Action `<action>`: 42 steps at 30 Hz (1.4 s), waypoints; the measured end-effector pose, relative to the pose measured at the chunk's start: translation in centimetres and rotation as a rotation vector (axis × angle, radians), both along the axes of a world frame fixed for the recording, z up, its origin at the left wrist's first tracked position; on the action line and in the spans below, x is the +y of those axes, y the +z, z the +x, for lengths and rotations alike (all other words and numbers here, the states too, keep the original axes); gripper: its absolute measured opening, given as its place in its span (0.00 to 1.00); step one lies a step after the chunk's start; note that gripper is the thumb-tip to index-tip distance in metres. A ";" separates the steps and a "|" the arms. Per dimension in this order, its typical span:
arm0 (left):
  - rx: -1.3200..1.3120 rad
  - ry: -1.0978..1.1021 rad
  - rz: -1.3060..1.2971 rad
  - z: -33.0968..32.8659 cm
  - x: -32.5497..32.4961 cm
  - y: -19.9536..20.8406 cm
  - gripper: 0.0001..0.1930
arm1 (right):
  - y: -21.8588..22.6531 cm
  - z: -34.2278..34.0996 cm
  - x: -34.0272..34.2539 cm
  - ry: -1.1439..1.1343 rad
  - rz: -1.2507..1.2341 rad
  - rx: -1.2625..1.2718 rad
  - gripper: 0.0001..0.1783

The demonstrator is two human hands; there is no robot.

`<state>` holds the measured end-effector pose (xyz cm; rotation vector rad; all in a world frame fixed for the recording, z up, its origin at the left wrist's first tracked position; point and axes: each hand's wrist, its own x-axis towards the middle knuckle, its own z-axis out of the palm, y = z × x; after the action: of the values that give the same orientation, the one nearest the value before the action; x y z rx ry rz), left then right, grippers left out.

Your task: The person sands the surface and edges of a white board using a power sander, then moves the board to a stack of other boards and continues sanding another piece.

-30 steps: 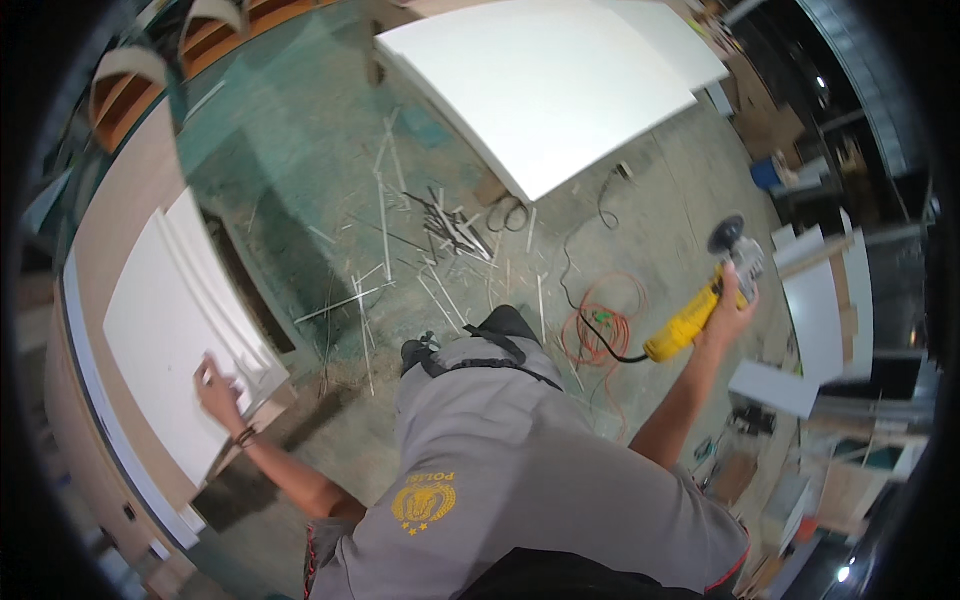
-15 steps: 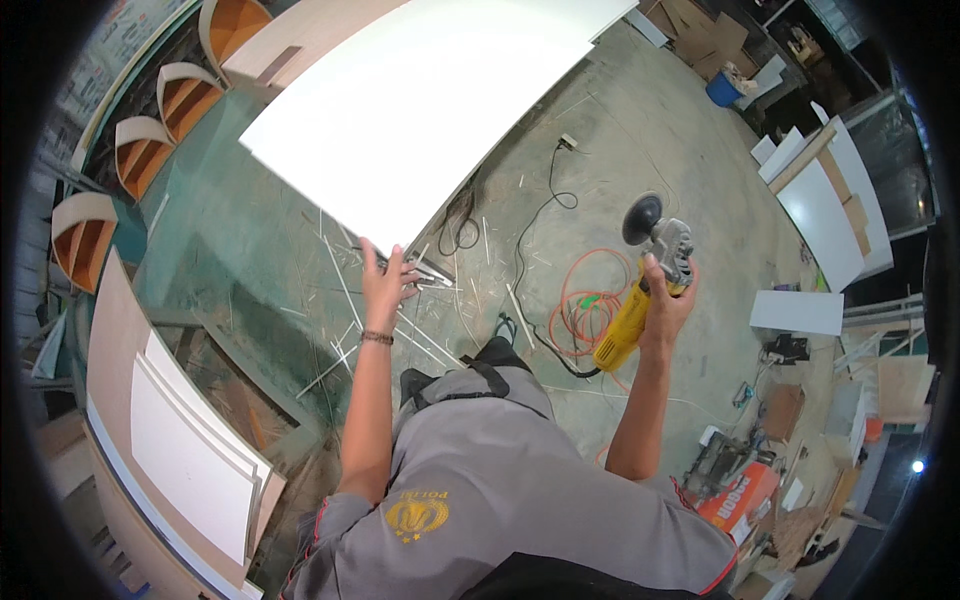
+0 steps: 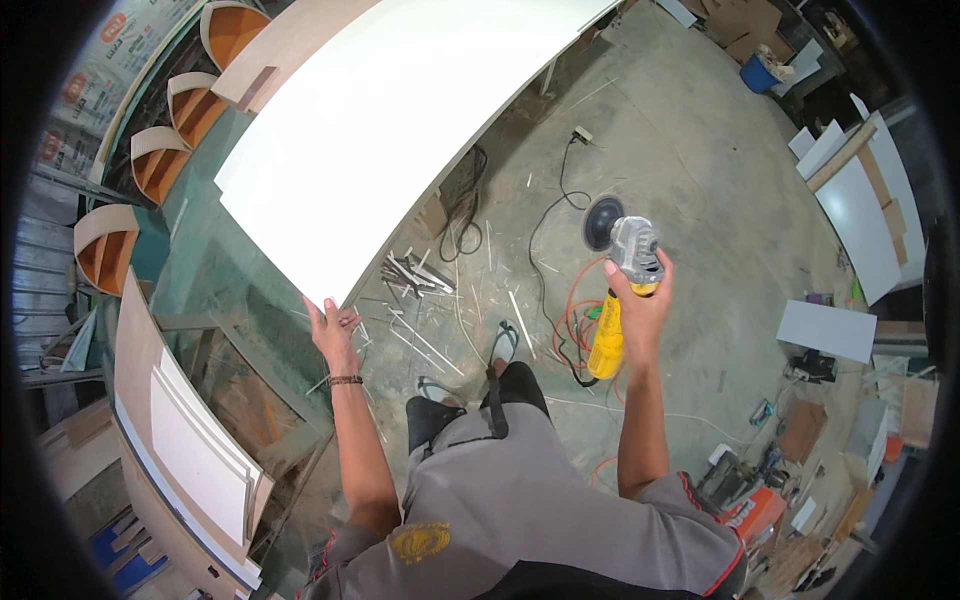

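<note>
My right hand [image 3: 640, 293] is wrapped around a yellow and grey angle grinder [image 3: 606, 345]. It holds the tool off the floor, with the round black disc [image 3: 603, 223] at the upper left end. A dark cord leaves the lower end of the yellow body. At the near corner of a large white panel [image 3: 390, 130], my left hand [image 3: 335, 335] grips the edge, its fingers partly hidden there. Beneath and beside that corner lies a heap of thin offcut strips [image 3: 415, 275] on the floor.
An orange cable [image 3: 574, 318] lies coiled under the grinder, and a dark cord runs to a socket block [image 3: 582, 134]. White boards [image 3: 200, 440] stack at left. Curved orange-lined pieces [image 3: 105, 250] stand behind. A blue bucket [image 3: 758, 73] and leaning panels [image 3: 862, 225] are at right.
The panel's near corner, with my left hand on it, now appears farther left and closer to me. My right hand has turned the grinder more upright. The scraps and my feet are more exposed.
</note>
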<state>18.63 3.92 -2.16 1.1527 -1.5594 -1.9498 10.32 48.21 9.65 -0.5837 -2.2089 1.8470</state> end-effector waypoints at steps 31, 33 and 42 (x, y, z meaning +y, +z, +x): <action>-0.351 -0.739 -1.655 -11.9 -13.0 0.6 0.35 | -13.8 8.7 -19.8 0.639 0.237 0.371 0.57; -0.437 -0.713 -1.662 -13.3 -11.9 0.2 0.37 | -14.5 9.2 -21.5 0.699 0.269 0.428 0.57; -0.267 -0.691 -1.615 -13.7 -12.4 -0.8 0.38 | -17.6 10.5 -26.9 0.845 0.307 0.566 0.59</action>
<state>4.92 -8.51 -3.01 0.1023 -2.8578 -0.1652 20.77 21.27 -7.91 0.9483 -2.3782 1.5801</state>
